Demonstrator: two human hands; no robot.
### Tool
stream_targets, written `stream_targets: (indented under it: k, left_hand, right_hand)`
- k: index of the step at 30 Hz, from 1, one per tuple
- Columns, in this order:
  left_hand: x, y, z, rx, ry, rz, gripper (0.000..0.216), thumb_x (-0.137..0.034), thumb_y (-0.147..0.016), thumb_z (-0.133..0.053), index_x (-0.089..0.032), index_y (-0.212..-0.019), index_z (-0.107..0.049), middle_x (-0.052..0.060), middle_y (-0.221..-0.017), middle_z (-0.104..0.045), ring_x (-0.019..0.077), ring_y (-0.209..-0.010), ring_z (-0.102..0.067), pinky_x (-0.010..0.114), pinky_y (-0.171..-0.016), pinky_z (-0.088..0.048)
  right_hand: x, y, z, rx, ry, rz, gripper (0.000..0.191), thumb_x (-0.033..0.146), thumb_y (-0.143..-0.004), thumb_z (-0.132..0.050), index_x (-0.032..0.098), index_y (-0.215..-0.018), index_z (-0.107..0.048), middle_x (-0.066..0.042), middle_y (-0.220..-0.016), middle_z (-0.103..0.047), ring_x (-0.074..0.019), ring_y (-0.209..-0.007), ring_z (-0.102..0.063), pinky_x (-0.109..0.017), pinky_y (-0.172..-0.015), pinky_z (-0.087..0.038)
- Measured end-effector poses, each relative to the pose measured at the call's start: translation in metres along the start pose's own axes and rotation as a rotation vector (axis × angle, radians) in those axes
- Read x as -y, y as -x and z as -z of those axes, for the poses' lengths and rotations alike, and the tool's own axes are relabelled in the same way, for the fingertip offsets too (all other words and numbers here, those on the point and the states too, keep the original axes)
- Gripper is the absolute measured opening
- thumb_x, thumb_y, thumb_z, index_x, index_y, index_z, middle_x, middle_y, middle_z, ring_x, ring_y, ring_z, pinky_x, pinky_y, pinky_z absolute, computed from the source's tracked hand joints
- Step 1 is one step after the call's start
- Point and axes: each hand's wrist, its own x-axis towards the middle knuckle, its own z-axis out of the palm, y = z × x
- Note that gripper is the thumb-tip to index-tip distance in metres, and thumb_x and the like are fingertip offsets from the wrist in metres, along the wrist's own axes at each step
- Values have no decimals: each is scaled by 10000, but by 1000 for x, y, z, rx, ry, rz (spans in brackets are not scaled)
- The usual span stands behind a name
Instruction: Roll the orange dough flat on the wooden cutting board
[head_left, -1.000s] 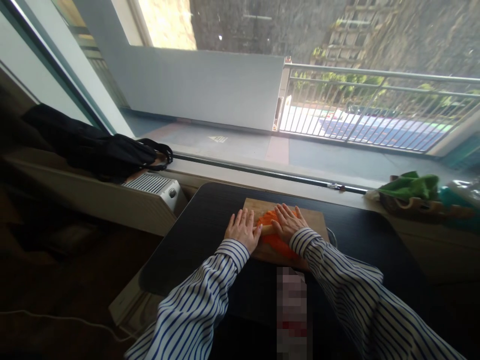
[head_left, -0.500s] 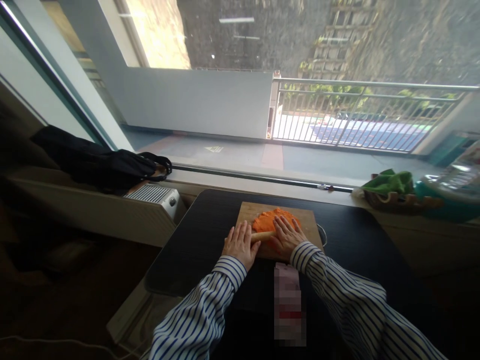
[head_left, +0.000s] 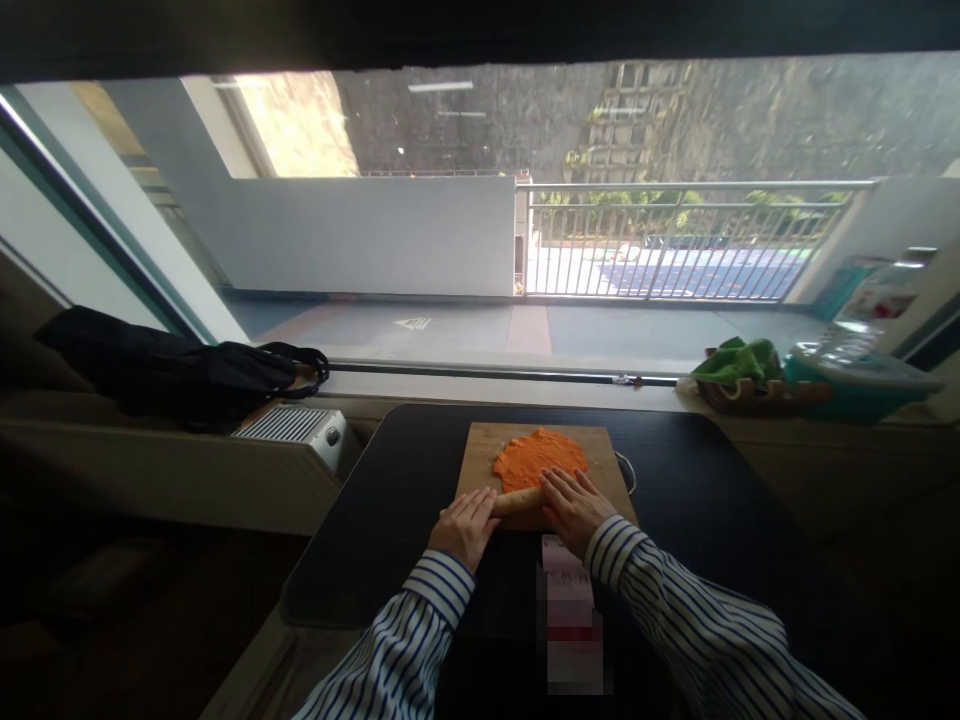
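Note:
A wooden rolling pin [head_left: 517,502] lies across the near part of a wooden cutting board [head_left: 480,445]. My left hand [head_left: 466,522] is closed over the pin's left end, fingers together and pointing forward. On its right end, my right hand [head_left: 576,508] is also closed, palm down, with the fingers laid over the wood. Just beyond the pin spreads a flat, uneven sheet of orange dough [head_left: 541,455]. The pin touches or nearly touches the dough's near edge; my right fingertips hide part of it. A metal handle [head_left: 628,472] sticks out at the board's right side.
The board rests on a dark table [head_left: 390,500] by a window. A pinkish paper strip [head_left: 570,620], partly blurred, lies in front. At left are a black bag [head_left: 172,365] and a white heater [head_left: 300,425]. A basket with green cloth [head_left: 739,362] and a teal tub [head_left: 862,380] stand right.
Both hands have drawn the rolling pin nearer to me, from the dough to the board's near part, so more dough shows. My view has tilted a little.

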Motion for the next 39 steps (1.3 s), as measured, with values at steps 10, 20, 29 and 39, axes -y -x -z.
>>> stream_targets:
  k: [10,20,29,39]
  left_hand:
    - [4,-17,10,-25,73,-108,297,-209,-858,-421,-229,-1108,-580,41,-1049,-658,189,-969,-596,369,-920,-455]
    - [-4,-95,3,62,117,-85,286,-167,-785,-567,-209,-1066,-601,43,-1049,-656,185,-982,-582,354,-944,-432]
    - [17,-126,-30,131,92,-90,405,-340,-860,-432,-131,-1194,-525,115,-1274,-509,242,-1222,-400,394,-1020,-341]
    - [14,-163,-34,215,-88,129,552,-417,-902,-199,-100,-1311,-391,128,-1369,-386,242,-1294,-282,416,-1061,-235]
  right_hand:
    - [-13,-1,8,-37,-70,-10,444,340,-887,-325,138,-1259,-460,-117,-1295,-483,-234,-1224,-391,-467,-1048,-221]
    - [-57,-38,26,-8,-88,-156,402,321,-905,-274,184,-1211,-496,-92,-1277,-505,-214,-1206,-412,-477,-1030,-239]
    - [-74,-77,21,39,-26,-234,449,354,-917,-205,175,-1099,-574,-94,-1342,-432,-213,-1267,-317,-448,-1054,-159]
    - [-87,-119,3,62,59,-355,494,382,-904,-174,185,-1306,-384,-78,-1414,-322,-231,-1314,-202,-513,-1049,-61]
